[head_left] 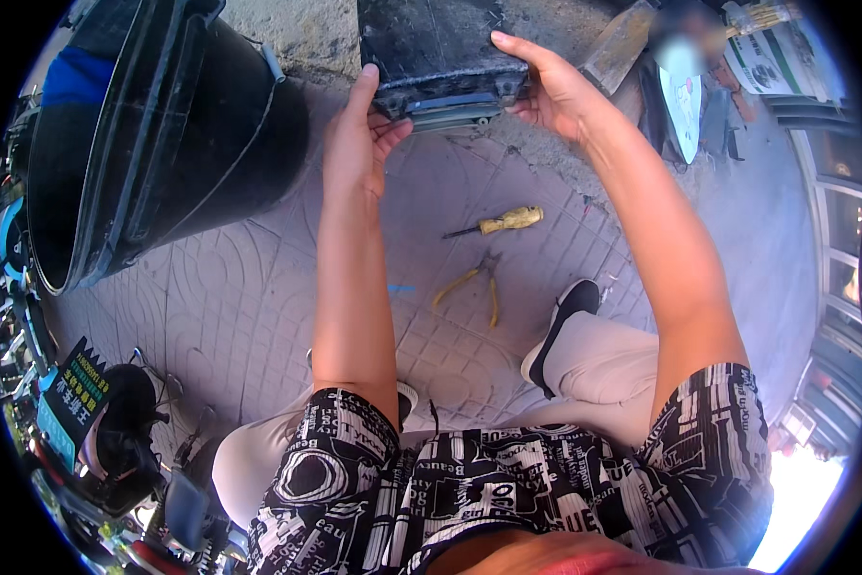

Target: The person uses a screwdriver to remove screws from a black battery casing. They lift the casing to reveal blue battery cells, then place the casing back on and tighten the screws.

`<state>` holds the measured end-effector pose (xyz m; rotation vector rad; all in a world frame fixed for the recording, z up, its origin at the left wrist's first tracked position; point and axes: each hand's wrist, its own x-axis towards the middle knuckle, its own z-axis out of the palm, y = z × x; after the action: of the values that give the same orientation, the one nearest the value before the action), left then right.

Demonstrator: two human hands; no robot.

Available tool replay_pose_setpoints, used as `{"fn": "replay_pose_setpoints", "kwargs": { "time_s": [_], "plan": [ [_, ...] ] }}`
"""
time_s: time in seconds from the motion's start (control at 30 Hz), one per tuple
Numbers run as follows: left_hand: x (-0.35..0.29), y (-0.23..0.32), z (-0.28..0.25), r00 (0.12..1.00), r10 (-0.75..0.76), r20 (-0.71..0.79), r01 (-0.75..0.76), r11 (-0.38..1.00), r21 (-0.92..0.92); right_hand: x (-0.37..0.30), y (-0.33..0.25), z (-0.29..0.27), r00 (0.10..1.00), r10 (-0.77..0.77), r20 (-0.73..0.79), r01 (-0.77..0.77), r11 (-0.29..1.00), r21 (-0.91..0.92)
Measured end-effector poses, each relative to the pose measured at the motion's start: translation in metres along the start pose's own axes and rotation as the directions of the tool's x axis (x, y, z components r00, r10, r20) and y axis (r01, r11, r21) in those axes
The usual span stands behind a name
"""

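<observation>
A black box-like case (pixel 440 53) with a scuffed top and a handle-like bar on its near edge is gripped from both sides at the top of the view. My left hand (pixel 362 134) wraps its near left corner, thumb on top and fingers curled below. On the right corner my right hand (pixel 551 91) holds it the same way, thumb along the upper face. The far end of the case runs out of view. Below it, on the paving, lie a screwdriver (pixel 510 220) with a yellow handle and a pair of pliers (pixel 476 285) with yellow grips, spread apart.
A large black bucket (pixel 210 134) with a wire handle stands tilted close to my left arm. Wooden boards (pixel 620 43) and a white sack (pixel 776 59) lie at the upper right. Parked bikes (pixel 114 431) line the left side. My shoe (pixel 560 335) rests beside the pliers.
</observation>
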<state>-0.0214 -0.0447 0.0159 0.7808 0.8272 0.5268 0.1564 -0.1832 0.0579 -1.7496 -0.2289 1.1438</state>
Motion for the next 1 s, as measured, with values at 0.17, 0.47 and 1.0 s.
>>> {"fn": "replay_pose_setpoints", "kwargs": {
  "time_s": [0.17, 0.47, 1.0],
  "plan": [
    [0.004, -0.005, -0.006, 0.997, -0.079, -0.017, 0.081, 0.982, 0.169, 0.004, 0.003, 0.005, 0.999, 0.035, 0.033, -0.032, 0.995, -0.089],
    [0.01, -0.024, -0.013, 0.998, -0.063, -0.012, 0.064, 0.946, 0.317, 0.002, 0.022, 0.015, 0.999, 0.035, 0.032, -0.038, 0.993, 0.108],
    [-0.053, 0.064, -0.082, 0.939, -0.344, 0.02, 0.288, 0.815, 0.502, -0.1, 0.024, 0.098, 0.98, 0.169, 0.108, -0.184, 0.973, 0.141]
  ]
}}
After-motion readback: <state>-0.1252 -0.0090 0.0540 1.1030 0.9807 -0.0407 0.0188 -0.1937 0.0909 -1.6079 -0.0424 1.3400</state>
